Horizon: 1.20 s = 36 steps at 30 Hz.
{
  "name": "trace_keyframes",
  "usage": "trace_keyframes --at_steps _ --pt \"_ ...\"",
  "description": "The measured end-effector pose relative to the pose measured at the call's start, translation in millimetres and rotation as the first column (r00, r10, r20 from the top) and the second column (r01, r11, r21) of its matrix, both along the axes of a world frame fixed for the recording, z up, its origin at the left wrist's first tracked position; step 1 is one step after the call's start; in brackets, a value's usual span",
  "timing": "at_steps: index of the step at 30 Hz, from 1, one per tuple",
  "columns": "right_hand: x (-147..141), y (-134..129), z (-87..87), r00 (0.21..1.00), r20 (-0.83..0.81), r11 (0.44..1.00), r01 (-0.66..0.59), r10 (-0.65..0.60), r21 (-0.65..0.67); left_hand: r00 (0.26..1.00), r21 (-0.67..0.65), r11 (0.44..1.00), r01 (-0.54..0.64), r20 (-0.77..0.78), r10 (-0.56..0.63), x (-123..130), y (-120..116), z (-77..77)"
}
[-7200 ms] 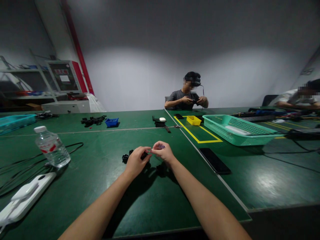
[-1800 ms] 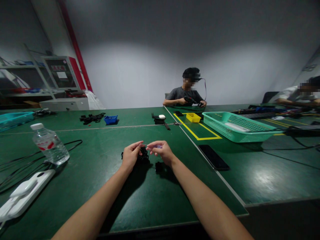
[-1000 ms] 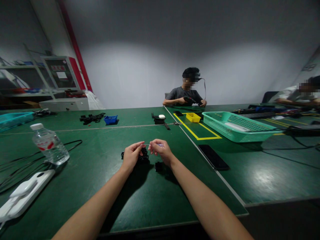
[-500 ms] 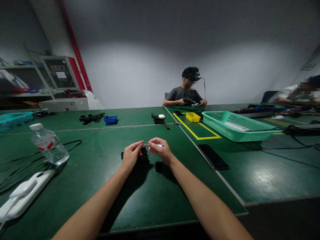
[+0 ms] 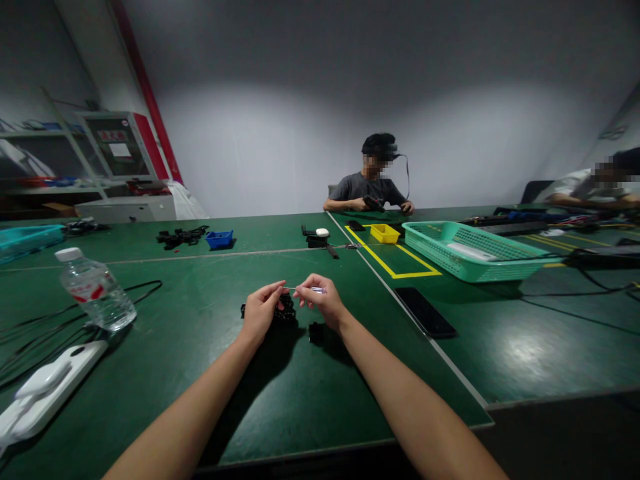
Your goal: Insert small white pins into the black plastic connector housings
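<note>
My right hand [image 5: 319, 297] is closed on a small screwdriver [image 5: 318, 290] with a pale handle, its thin shaft pointing left. The shaft's tip reaches the fingertips of my left hand [image 5: 263, 308], which are pinched together; whatever they hold is too small to make out. Black jointed parts [image 5: 286, 312] lie under and beside my left hand, partly hidden by it. A small black piece [image 5: 316, 333] rests on the green table just below my right hand.
A phone [image 5: 425, 311] and a green basket [image 5: 470, 253] are at the right. Further back are a yellow bin [image 5: 385, 233], a blue bin [image 5: 220, 239] and black parts [image 5: 181, 237]. A bottle [image 5: 95, 290] and power strip [image 5: 50, 390] stand left. A person [image 5: 373, 183] sits opposite.
The whole view has shifted very slightly. My hands keep nearly the same pose around the screwdriver. The tool in the hands of the person opposite has turned a little.
</note>
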State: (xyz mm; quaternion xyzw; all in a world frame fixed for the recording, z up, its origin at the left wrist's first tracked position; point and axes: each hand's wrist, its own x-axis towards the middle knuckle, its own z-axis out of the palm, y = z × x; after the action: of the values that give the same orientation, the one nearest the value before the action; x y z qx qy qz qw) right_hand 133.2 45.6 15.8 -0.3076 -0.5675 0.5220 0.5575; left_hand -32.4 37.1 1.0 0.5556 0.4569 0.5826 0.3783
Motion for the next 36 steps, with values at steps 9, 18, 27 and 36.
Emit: trace_keyframes --at_steps 9,18,27,36 --pt "0.0 -0.6 -0.1 0.999 0.029 0.999 0.027 -0.027 0.017 1.000 0.005 1.000 -0.005 0.001 0.005 -1.0 -0.4 0.8" --pt "-1.8 -0.4 -0.2 1.000 0.025 1.000 0.019 -0.020 0.022 0.998 -0.010 1.000 0.017 0.058 -0.016 -1.4 1.5 -1.0" --pt "-0.8 -2.0 1.7 1.000 0.026 1.000 0.007 -0.007 0.006 0.999 -0.003 1.000 0.018 0.027 -0.017 -1.2 0.8 0.4" --pt "-0.3 -1.0 0.4 1.000 0.014 1.000 0.007 -0.007 -0.001 1.000 -0.009 1.000 0.028 -0.002 -0.028 -1.0 0.3 1.0"
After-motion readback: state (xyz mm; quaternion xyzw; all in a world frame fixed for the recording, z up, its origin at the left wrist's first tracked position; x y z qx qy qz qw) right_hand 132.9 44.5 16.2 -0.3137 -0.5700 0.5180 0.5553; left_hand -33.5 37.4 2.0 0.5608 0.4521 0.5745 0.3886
